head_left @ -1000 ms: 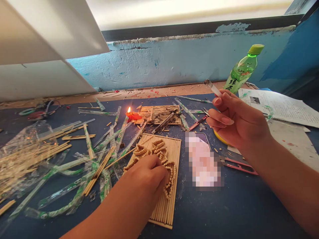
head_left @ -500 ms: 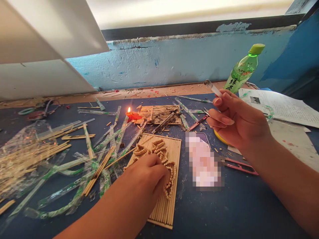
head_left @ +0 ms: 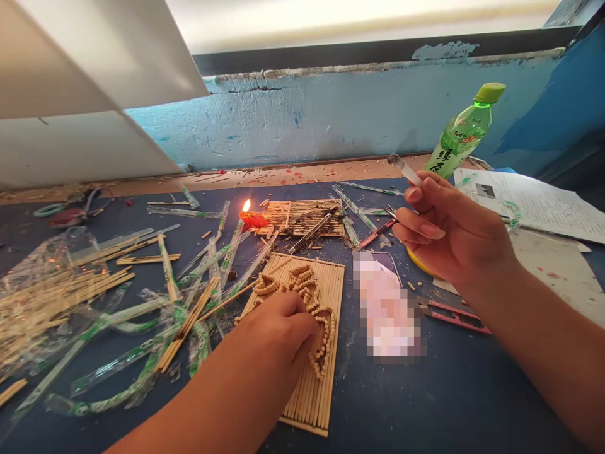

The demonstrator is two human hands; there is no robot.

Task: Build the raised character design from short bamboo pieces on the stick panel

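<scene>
Littered blue tabletop [head_left: 425, 403] held a lit candle [head_left: 249, 217]. Left hand [head_left: 278, 331] pinched small bamboo pieces [head_left: 312, 287] on the stick mat [head_left: 326, 378]; right hand [head_left: 449, 230] gripped, seemingly, a glue stick [head_left: 404, 167]. Loose wrappers [head_left: 208, 265] near the flame could ignite.

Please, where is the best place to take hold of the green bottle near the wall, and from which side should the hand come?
Probably the green bottle is best gripped around its label, below the narrow neck and yellow-green cap. It leans right, so tilt the grip to match. Come from the front left, where the right hand is; papers lie on its right.
</scene>
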